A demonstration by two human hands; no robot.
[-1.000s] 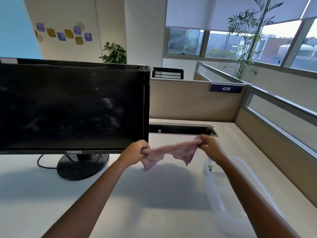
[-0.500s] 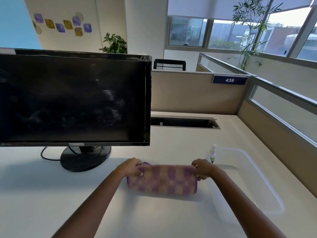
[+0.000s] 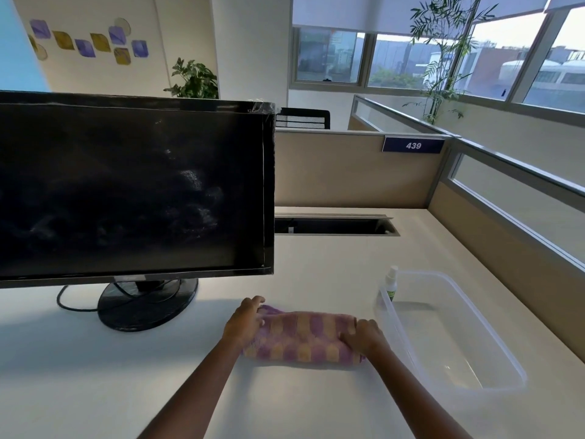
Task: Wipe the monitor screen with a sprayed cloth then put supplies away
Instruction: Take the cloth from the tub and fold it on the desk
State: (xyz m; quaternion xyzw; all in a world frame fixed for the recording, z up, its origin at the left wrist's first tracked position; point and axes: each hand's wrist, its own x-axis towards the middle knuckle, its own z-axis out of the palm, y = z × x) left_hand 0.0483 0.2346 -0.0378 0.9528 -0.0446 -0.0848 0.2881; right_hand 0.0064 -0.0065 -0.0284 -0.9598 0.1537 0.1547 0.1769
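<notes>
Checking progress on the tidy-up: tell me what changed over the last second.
The cloth came down from mid-air, where both hands stretched it, and now lies folded on the desk; the left hand and right hand still hold its ends. Monitor, spray bottle and clear bin stayed put.

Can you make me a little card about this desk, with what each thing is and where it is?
cloth: purple and tan checks, folded, lying on the desk
left hand: on the cloth's left end
right hand: on the cloth's right end
grip: unclear whether the fingers press or hold
monitor: off, dark, pale smudges on the screen
spray bottle: upright at the bin's far corner
clear bin: right of the cloth, nothing seen inside
</notes>
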